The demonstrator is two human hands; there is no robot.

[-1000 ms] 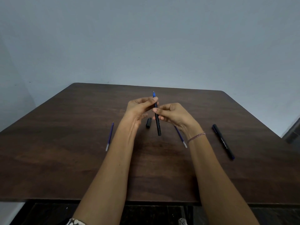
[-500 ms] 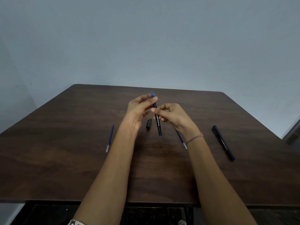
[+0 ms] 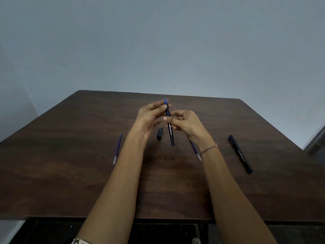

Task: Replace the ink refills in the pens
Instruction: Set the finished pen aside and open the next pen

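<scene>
Above the middle of the brown table [image 3: 88, 182] I hold a black pen [image 3: 171, 133] nearly upright, its blue tip pointing away from me. My left hand [image 3: 149, 117] pinches the pen's upper end near the blue tip. My right hand [image 3: 184, 123] grips the barrel lower down, just above the white lettering. The pen's black cap [image 3: 159, 133] lies on the table below my hands. A blue refill [image 3: 117, 148] lies to the left of my left arm. Another refill [image 3: 196, 151] lies partly hidden under my right wrist. A second, capped black pen [image 3: 240, 153] lies at the right.
A plain grey wall [image 3: 158, 41] rises behind the table's far edge. The near edge of the table runs across the bottom of the view, with a dark space below it.
Both hands stay on the pen. My right hand has turned a little on the barrel and the pen's lettering has come into view. The things on the table have not moved.
</scene>
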